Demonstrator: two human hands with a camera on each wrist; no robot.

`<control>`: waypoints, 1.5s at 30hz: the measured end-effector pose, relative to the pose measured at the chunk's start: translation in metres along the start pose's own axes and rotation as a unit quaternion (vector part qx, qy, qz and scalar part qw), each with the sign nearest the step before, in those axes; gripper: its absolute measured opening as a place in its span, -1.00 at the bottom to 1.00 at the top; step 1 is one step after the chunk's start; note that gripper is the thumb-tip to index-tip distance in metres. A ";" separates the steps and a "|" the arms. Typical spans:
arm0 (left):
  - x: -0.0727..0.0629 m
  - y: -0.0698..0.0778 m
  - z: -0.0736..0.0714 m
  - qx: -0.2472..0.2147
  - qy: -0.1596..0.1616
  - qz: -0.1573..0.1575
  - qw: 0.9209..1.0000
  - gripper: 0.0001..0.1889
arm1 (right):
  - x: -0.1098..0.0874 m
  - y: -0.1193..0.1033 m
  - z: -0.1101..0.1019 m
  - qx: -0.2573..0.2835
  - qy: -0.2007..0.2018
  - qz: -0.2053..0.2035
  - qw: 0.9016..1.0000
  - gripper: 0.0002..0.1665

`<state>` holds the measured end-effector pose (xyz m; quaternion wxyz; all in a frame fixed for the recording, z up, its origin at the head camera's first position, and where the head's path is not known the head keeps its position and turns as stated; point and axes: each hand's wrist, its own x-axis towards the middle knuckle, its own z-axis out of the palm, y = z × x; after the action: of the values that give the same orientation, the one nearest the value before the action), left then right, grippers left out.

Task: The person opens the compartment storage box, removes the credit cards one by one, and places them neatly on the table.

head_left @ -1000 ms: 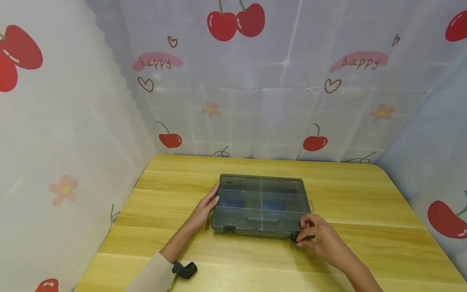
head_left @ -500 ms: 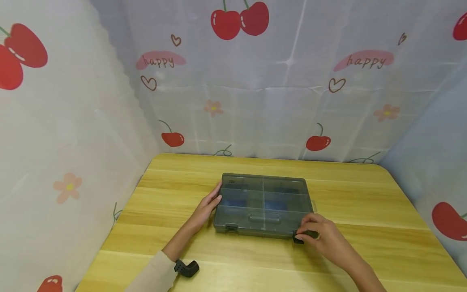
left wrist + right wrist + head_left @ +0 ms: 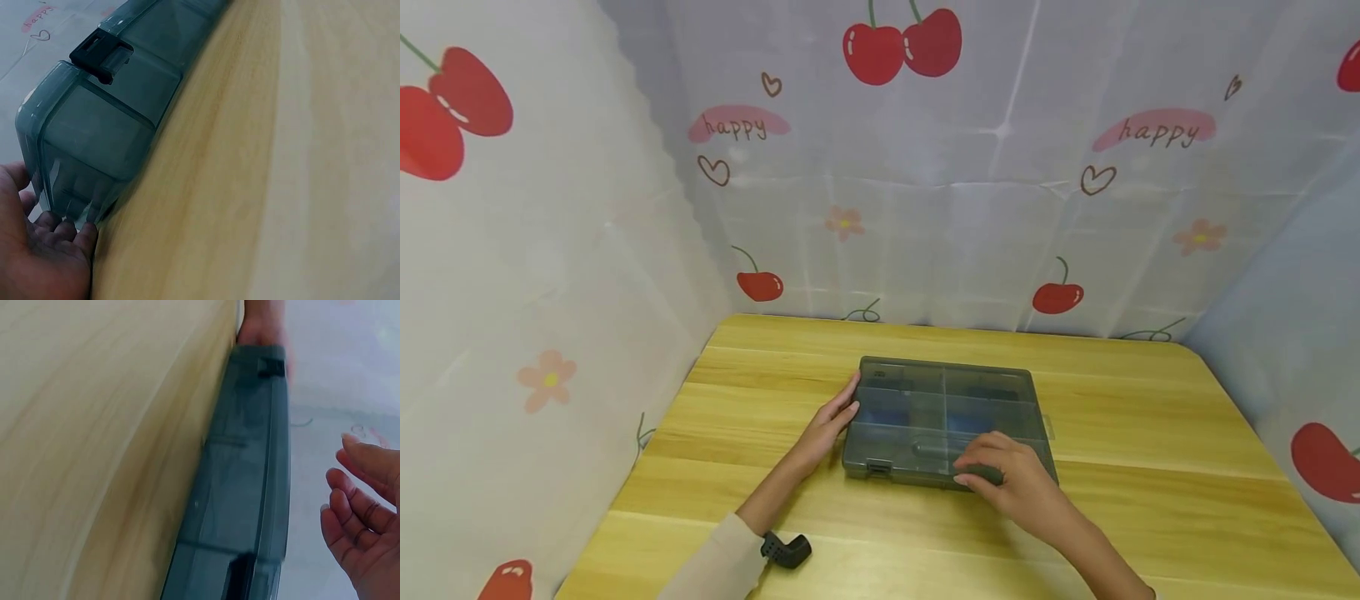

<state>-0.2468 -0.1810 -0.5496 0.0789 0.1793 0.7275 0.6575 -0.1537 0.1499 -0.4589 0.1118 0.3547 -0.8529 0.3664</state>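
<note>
A smoky-grey translucent plastic storage box (image 3: 917,460) with a divided lid lies closed on the wooden table. My left hand (image 3: 820,433) rests against its left end; in the left wrist view the fingertips (image 3: 87,232) touch the end wall. A black latch (image 3: 103,55) sits on the front near that end. My right hand (image 3: 1011,483) is over the front edge, right of the middle, thumb and fingers loosely bent. The right wrist view shows the right hand (image 3: 365,509) holding nothing, apart from the box. Part of the other black latch (image 3: 240,578) shows there; in the head view the right hand covers it.
Blue contents (image 3: 883,417) show dimly through the lid. A black strap-like piece (image 3: 786,550) is at the left sleeve. Behind the wooden table (image 3: 1150,417) hangs a cherry-printed cloth (image 3: 925,208), which also lines both sides.
My right hand has let go of the right-hand latch and moved left along the box's front edge. Half a second ago that latch hung tilted outward. My left hand stays at the left end.
</note>
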 end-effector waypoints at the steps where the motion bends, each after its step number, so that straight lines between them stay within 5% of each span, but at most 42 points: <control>1: 0.000 0.000 0.000 -0.001 0.000 0.000 1.000 -0.39 | 0.002 -0.001 0.003 0.004 -0.002 -0.002 1.000 -0.76; 29: 0.003 0.001 -0.002 -0.004 -0.005 -0.001 1.000 -0.39 | 0.045 -0.013 0.066 0.048 -0.022 0.010 0.999 -0.81; 45: 0.001 -0.001 -0.002 -0.002 -0.007 -0.001 1.000 -0.39 | 0.052 -0.018 0.079 -0.028 -0.038 -0.001 0.999 -0.83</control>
<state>-0.2480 -0.1822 -0.5498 0.0850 0.1834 0.7254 0.6580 -0.1735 0.0585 -0.4812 0.0892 0.3658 -0.8663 0.3282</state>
